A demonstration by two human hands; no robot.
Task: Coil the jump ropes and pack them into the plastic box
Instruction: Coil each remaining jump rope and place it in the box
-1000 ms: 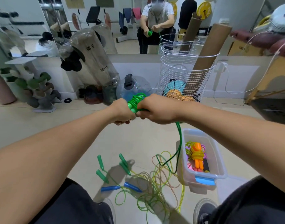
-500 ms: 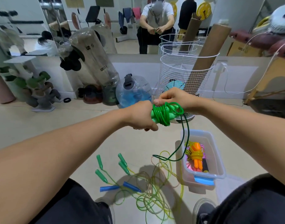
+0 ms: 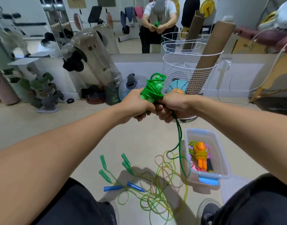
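The green rope bundle [image 3: 153, 90] has been turned upright. The right hand [image 3: 171, 106] has been brought down under it, and the loose tail is now held there.

Bright, even indoor light; soft shadows pool on the pale beige floor [image 3: 139, 140] under the arms. Wide-angle bending warps the edges, the corners slightly soft.

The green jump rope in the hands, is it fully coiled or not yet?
Not yet. The green jump rope is wound around its handles, but a loose tail hangs from the right hand to the floor.
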